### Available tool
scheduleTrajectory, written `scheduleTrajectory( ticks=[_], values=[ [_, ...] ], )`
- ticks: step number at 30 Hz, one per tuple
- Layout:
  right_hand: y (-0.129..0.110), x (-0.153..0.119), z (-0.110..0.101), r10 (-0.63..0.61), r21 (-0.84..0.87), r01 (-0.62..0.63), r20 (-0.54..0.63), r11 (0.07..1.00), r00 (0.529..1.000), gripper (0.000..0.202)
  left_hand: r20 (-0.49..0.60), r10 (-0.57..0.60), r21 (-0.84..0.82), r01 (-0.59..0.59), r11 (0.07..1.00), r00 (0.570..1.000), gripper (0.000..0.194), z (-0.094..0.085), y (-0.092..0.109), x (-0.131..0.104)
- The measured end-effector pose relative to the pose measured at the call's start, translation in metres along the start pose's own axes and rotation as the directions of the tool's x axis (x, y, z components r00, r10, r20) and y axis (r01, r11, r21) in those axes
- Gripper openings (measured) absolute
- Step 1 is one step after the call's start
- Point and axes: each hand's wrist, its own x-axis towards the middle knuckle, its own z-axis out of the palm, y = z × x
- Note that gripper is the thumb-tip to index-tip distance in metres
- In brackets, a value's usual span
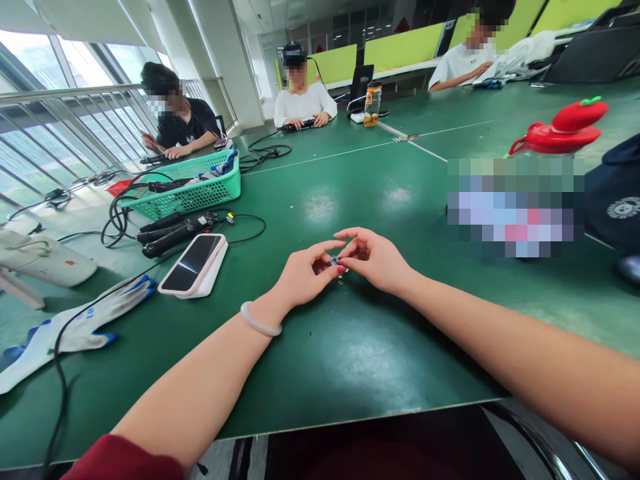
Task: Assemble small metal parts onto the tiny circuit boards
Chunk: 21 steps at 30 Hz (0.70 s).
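Note:
Both hands meet above the green table (pixel 360 357), near its front middle. Between the fingertips is a small grey-blue piece (pixel 335 260), too small to name. My left hand (pixel 306 273), with a pale bangle (pixel 260 321) on its wrist, pinches the piece between thumb and fingers. From the right, my right hand (pixel 376 260) closes thumb and forefinger on the same piece. A few tiny bits show just under the fingertips; whether they lie on the table or are held, I cannot tell.
Left of my hands lie a phone (pixel 195 265), black handheld tools (pixel 175 232), a white-and-blue glove (pixel 80 327) and loose cables. Behind stands a green basket (pixel 193 193). A red-lidded bottle (pixel 560 137) and dark bag (pixel 613 193) are at right. Several people sit around the far side.

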Motion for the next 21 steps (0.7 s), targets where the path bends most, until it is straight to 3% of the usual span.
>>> scheduleTrajectory(
  ticks=[7, 17, 21],
  values=[
    [-0.0001, 0.0013, -0.0025, 0.079, 0.05, -0.084, 0.091, 0.995, 0.993, 0.045, 0.039, 0.031, 0.092, -0.035, 0.995, 0.999, 0.039, -0.0008, 0.0001, -0.0007],
    [-0.0025, -0.002, 0.0005, -0.03, -0.1, 0.031, 0.018, 0.995, 0.999, 0.04, 0.063, -0.003, 0.177, -0.009, 0.984, 0.998, 0.044, -0.001, -0.0005, 0.0011],
    [-0.0057, -0.0011, -0.0032, -0.004, -0.165, 0.014, 0.06, 0.986, 0.998, 0.052, 0.107, 0.018, 0.19, -0.038, 0.981, 0.994, 0.043, -0.0027, 0.0018, 0.0004]
  ],
)
